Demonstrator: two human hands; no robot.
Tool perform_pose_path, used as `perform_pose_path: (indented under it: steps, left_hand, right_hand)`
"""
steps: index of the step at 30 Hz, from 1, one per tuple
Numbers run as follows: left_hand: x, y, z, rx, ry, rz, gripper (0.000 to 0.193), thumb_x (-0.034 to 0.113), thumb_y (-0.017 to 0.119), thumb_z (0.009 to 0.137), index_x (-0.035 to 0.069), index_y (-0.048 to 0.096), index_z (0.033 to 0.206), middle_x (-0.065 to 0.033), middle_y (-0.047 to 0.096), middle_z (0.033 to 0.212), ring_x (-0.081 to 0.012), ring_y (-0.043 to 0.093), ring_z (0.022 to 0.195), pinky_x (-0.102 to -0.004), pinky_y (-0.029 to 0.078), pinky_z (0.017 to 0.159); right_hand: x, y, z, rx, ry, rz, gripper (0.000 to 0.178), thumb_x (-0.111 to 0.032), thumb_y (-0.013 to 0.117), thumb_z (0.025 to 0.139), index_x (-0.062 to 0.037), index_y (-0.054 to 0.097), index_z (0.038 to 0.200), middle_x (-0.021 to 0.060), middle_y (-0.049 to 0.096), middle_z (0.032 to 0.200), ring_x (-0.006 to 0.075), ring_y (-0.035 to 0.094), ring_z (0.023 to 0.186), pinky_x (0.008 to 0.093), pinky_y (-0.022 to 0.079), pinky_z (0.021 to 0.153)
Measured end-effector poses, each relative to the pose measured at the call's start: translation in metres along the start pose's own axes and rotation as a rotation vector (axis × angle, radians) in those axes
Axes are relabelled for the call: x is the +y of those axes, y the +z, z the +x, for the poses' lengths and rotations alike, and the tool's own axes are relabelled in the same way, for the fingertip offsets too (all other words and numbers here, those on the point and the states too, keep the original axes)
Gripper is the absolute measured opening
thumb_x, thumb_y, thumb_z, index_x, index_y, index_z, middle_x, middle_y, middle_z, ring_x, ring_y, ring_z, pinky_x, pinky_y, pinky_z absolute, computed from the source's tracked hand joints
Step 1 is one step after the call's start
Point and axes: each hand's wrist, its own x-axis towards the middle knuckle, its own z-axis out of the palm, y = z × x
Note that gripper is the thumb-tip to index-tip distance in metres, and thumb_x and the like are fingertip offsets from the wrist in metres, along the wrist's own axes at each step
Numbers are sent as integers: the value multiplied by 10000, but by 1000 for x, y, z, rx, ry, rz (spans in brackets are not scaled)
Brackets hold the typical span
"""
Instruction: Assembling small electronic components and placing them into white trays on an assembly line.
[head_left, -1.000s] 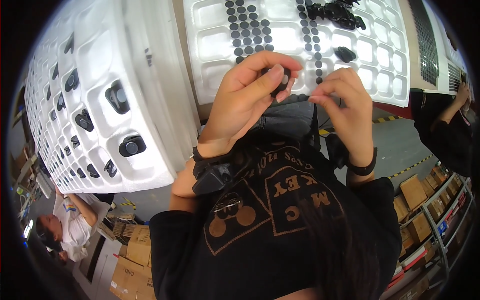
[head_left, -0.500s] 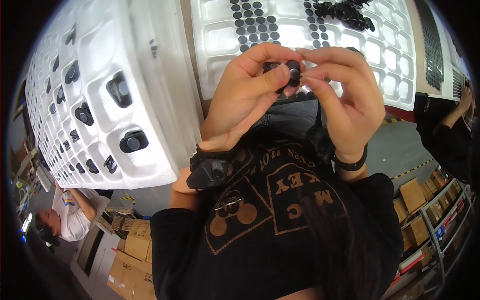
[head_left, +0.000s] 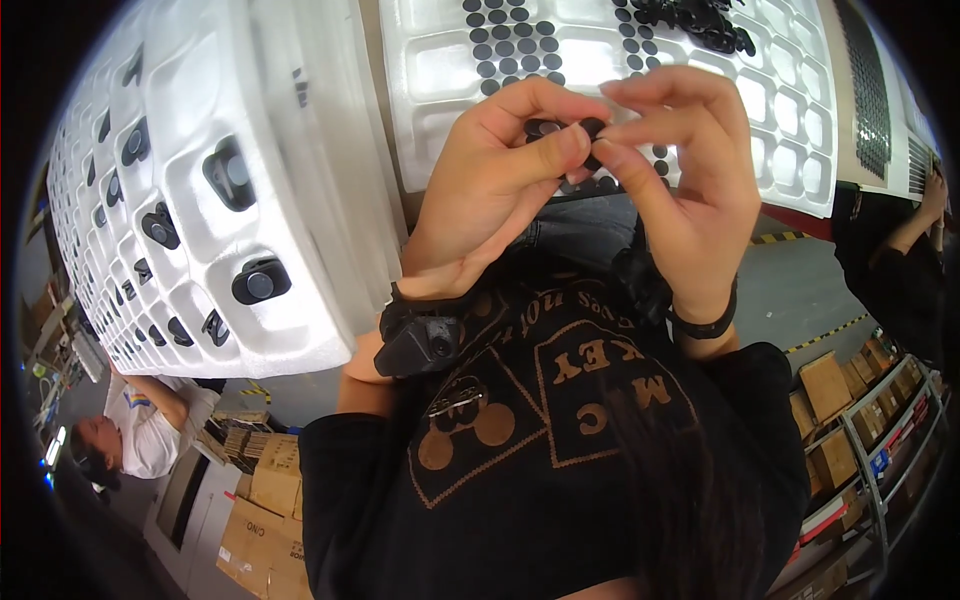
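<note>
My left hand (head_left: 490,165) is closed around a small black plastic clip (head_left: 540,128), its thumb pressing from above. At the clip's right end a round black disc (head_left: 592,128) shows between my two hands. My right hand (head_left: 695,180) pinches at the disc's edge with thumb and fingertips, the other fingers curved above. Fingers cover much of the clip, and whether the disc is attached to it I cannot tell. Beneath my hands lies a white moulded tray (head_left: 425,100) with rows of black discs (head_left: 505,48) on it.
A heap of black clips (head_left: 700,22) lies at the tray's far side. To my left, a stack of white trays (head_left: 310,250) holds clips with round discs (head_left: 262,283) in its pockets. Co-workers (head_left: 150,430) are at the left and right edges. Cardboard boxes (head_left: 265,530) stand behind.
The disc between my hands has turned, so its grey centre no longer faces up. My right hand has shifted slightly, its fingers raised a little. My left hand keeps its hold.
</note>
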Motion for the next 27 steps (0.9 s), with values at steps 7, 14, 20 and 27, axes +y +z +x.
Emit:
perform_pose_path:
  steps: [7, 14, 20, 27]
  left_hand:
    - [0, 13, 1, 81, 16, 6, 160, 103, 534, 826, -1, 536, 948, -54, 542, 867, -101, 471, 779, -228, 402, 705]
    - [4, 19, 6, 94, 11, 11, 222, 173, 490, 854, 2, 509, 994, -73, 533, 920, -124, 473, 815, -241, 386, 712]
    - [9, 22, 9, 53, -12, -78, 238, 84, 378, 876, 9, 429, 1095, -138, 498, 1044, -205, 474, 949, -273, 372, 721]
    - [-5, 2, 9, -94, 98, -80, 288, 15, 374, 842, 10, 381, 1130, -180, 470, 1099, -245, 474, 977, -296, 372, 730]
  right_hand:
    - [-10, 5, 7, 114, 317, 665, 204, 34, 633, 650, -11, 591, 844, 120, 524, 1027, 207, 531, 886, 283, 445, 740]
    - [-3, -11, 12, -112, -80, -5, 372, 30, 644, 649, -3, 536, 1003, 109, 530, 1063, 201, 518, 947, 303, 414, 811]
    - [-12, -9, 32, 594, -64, -64, 290, 9, 676, 578, 0, 599, 858, 91, 576, 938, 207, 530, 912, 289, 417, 764]
    - [4, -31, -14, -73, 128, -291, 247, 22, 665, 582, -16, 597, 817, 62, 547, 830, 197, 518, 806, 276, 415, 683]
